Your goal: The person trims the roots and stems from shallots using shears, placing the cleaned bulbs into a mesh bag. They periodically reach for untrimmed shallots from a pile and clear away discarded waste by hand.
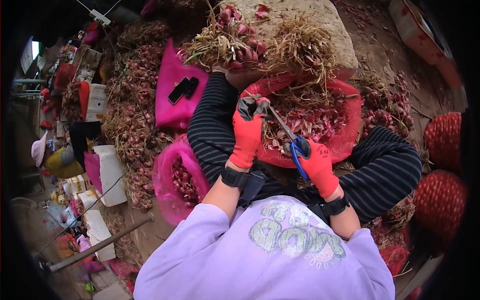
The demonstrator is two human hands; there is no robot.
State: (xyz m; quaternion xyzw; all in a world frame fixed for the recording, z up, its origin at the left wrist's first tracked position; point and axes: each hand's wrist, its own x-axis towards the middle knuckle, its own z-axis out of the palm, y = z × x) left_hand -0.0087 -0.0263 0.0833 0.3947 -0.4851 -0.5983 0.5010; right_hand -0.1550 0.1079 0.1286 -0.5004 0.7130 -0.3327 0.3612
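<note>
Now L hand (247, 131) fingers pinch a shallot (262, 103) over the red mesh sack (350, 130); R hand (318, 167) grips scissors (286, 129), blades slanting far-left toward it.

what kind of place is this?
Probably an open-air shallot trimming yard: shallot heaps on bare dirt, stuffed red mesh sacks, left hand holding a shallot, right hand cutting with scissors.

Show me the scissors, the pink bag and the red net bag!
scissors (282, 125): head view, on the metal blades.
pink bag (162, 186): head view, on its left wall.
red net bag (351, 127): head view, on its right rim.
</note>
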